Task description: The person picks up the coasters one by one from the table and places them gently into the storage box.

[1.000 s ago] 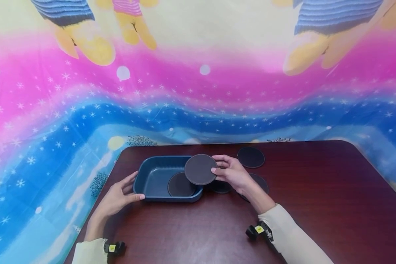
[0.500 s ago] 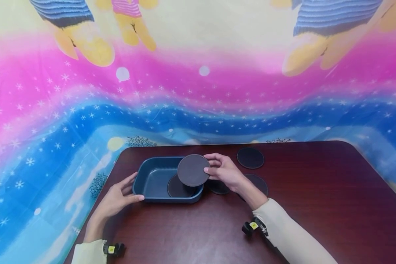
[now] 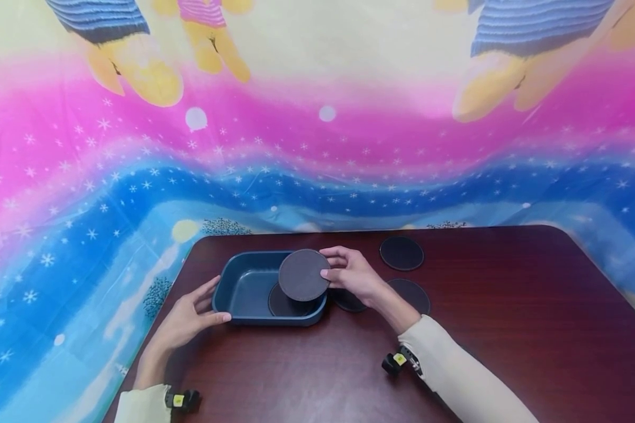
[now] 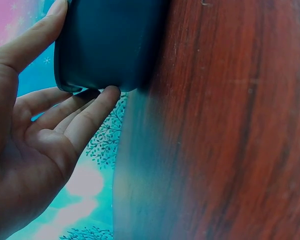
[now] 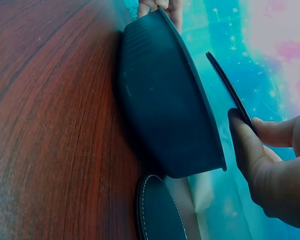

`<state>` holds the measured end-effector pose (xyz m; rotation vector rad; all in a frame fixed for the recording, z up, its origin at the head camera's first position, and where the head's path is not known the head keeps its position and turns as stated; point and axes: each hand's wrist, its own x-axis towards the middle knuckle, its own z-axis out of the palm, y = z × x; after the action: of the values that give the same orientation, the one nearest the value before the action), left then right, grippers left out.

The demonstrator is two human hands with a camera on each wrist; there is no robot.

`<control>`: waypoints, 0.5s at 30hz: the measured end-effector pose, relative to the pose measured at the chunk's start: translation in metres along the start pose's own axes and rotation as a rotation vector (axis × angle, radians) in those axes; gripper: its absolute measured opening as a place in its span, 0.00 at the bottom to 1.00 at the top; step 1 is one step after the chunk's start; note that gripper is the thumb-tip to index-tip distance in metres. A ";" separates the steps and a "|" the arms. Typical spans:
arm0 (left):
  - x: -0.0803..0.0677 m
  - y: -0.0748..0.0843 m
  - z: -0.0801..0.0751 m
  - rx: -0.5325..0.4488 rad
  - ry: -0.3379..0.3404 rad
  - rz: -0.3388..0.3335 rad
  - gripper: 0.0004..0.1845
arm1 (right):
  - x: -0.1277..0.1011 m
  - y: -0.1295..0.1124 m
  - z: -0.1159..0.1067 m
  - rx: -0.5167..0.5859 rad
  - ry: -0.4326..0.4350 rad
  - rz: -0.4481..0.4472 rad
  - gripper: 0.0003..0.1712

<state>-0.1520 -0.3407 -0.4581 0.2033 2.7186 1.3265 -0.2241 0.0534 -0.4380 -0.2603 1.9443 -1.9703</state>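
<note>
A dark blue rectangular tray [image 3: 239, 282] stands on the dark red table [image 3: 455, 352]. One round dark coaster [image 3: 283, 304] lies flat inside it. My right hand [image 3: 349, 275] pinches a second round dark coaster [image 3: 303, 275] by its right edge and holds it tilted above the tray's right half; the right wrist view shows that coaster [image 5: 229, 90] edge-on above the tray's rim [image 5: 200, 95]. My left hand [image 3: 190, 314] rests against the tray's left front corner, thumb on the rim and straight fingers [image 4: 90, 117] on the outer wall [image 4: 110, 45].
Three more round dark coasters lie on the table right of the tray: one far back [image 3: 401, 253], one [image 3: 411, 295] behind my right forearm, one [image 3: 346, 301] under my right hand beside the tray [image 5: 157, 215]. A colourful cloth [image 3: 317, 147] hangs behind the table.
My right hand has carried the held coaster leftward, from the tray's right rim to over the tray's inside. The left hand and the tray have stayed still.
</note>
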 end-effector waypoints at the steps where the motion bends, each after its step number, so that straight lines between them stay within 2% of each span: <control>1: 0.000 0.000 0.000 0.001 -0.002 0.003 0.51 | 0.000 0.000 0.001 -0.002 -0.005 -0.003 0.31; 9: -0.001 0.001 -0.001 -0.015 0.000 0.029 0.51 | 0.003 0.000 0.006 -0.003 -0.018 -0.004 0.30; 15: 0.000 -0.001 0.000 -0.009 0.000 0.023 0.51 | 0.007 0.001 0.012 -0.023 -0.024 -0.007 0.31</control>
<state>-0.1517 -0.3416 -0.4587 0.2352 2.7175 1.3449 -0.2257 0.0400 -0.4392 -0.2956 1.9547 -1.9418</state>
